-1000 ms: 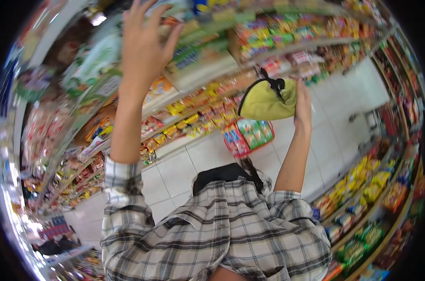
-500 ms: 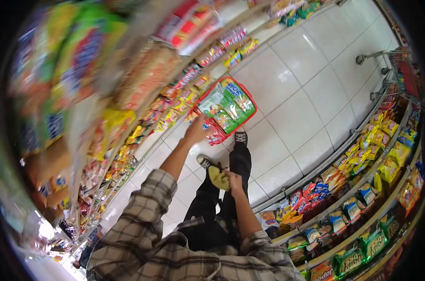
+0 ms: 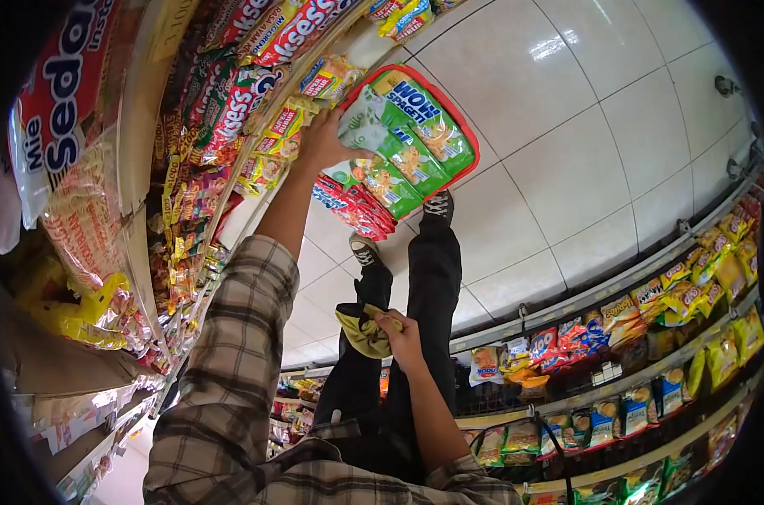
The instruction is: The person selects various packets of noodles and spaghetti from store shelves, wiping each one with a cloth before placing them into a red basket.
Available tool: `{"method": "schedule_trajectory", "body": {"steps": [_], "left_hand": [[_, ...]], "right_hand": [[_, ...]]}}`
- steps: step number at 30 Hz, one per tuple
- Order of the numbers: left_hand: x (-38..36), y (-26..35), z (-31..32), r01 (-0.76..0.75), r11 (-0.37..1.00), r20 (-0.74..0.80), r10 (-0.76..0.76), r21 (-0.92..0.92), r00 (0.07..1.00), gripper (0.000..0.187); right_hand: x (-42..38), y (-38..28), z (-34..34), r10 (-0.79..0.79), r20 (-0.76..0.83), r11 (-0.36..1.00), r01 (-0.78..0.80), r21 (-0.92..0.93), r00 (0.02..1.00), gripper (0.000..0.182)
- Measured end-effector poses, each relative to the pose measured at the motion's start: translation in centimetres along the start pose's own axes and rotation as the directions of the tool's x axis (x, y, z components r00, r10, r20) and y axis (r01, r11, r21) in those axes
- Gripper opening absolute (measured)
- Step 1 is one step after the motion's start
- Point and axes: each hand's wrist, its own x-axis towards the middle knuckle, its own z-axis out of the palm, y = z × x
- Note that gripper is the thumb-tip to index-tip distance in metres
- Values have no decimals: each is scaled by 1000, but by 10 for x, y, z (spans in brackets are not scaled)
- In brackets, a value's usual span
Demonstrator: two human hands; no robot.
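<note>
A red-rimmed basket [image 3: 474, 151] with green Wow Spageti packs [image 3: 420, 164] and a pale green packet [image 3: 369, 118] is in front of me, beside the shelf. Red packs [image 3: 357, 210] lie at its near left corner. My left hand [image 3: 321, 145] is at the basket's left side, its thumb stretched out over the packs and its fingers pointing towards the shelf. Lower down, in front of my legs, my right hand [image 3: 403, 338] pinches a crumpled yellow-green cloth [image 3: 367, 333] with a dark part.
Shelves of noodle packets [image 3: 239, 101] rise close on my left, a large Sedaap pack [image 3: 62, 93] nearest. Snack bags [image 3: 601, 332] line curved shelves on the right. White floor tiles [image 3: 559, 109] run between, and my shoes [image 3: 438, 204] stand just before the basket.
My left hand has moved from the red packs up to the basket's left side. The basket appears larger, and the view has shifted. My right hand still holds the cloth.
</note>
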Motion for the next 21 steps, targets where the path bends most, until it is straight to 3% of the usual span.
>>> {"method": "schedule_trajectory", "body": {"steps": [3,7,9,11,13,14,18,21], "left_hand": [[-8,12,9,-191,980,-174,178,-61,969,96],[-28,42,4,92,944,76,-71,-316,995,90],[-42,47,3,-18,877,-40,-2,-480,999,98],[-69,54,-6,-144,779,-181,40,-610,983,103],[-114,72,-48,-134,695,-133,56,-707,990,103],[-138,73,-61,-172,629,-130,113,-758,985,100],[-252,89,-137,-228,512,-57,327,-828,943,92],[-341,100,-183,-259,610,40,432,-749,901,82]], "right_hand": [[0,-11,0,38,11,999,-38,16,999,19],[-3,-16,-4,36,1,999,-36,27,999,20],[-2,-9,-10,20,-22,999,-20,34,1000,19],[-7,-14,-19,-109,-42,988,104,-111,993,13],[-22,-45,-19,-458,-37,875,443,-192,888,42],[-38,-65,-22,-451,-70,866,417,-275,890,55],[-103,-136,1,-436,64,897,439,-45,897,67],[-150,-124,20,-346,179,937,350,9,921,65]]}}
